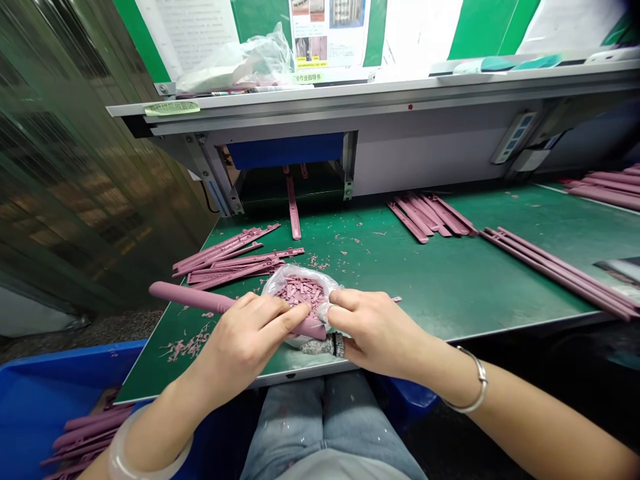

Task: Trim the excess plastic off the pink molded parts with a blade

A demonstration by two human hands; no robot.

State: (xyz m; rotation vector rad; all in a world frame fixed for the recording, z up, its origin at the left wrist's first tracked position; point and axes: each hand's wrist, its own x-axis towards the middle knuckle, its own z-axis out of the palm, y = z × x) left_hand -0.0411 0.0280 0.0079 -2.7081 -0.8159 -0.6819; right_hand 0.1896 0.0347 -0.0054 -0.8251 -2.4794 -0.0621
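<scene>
My left hand (255, 327) is wrapped around a long pink plastic part (190, 295). Its rounded end points left, and the other end lies over the near side of a bowl lined with clear plastic (280, 272). Small pink plastic scraps (303, 293) fill the bowl. At the bowl's right rim my right hand (367, 327) is closed, its fingertips beside the part's right end; what they pinch is hidden. Under those fingers shows a grey item with a black band (336, 345), too unclear to name.
Pink parts lie in piles on the green table (400, 287): a left pile (230, 260), a back pile (433, 215) and long strips (555, 270) at right. One strip (293, 210) sticks out of a chute. A blue bin (30, 387) with more parts stands lower left.
</scene>
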